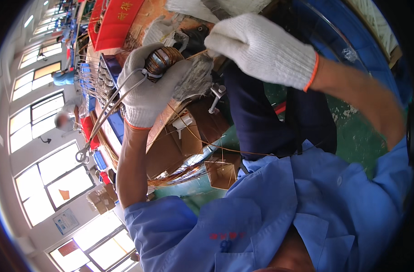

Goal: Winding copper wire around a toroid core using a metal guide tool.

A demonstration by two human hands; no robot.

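In the upper middle, my left hand, in a white knit glove with an orange cuff, is wrapped round a ring-shaped coil wound with copper wire. A pale looped strand hangs from beside the coil toward the lower left, across the back of the glove. My right hand, gloved the same way, is closed to the right of the coil. A copper wire stretches from the coil to its fingertips. The fingertips themselves are partly hidden. Beneath the hands lies a grey, worn cloth at the bench edge.
A metal clamp sits at the bench edge. Cardboard boxes and a bundle of long copper wires are below. A red box stands at the back, a blue bin at right. Coworkers are far left.
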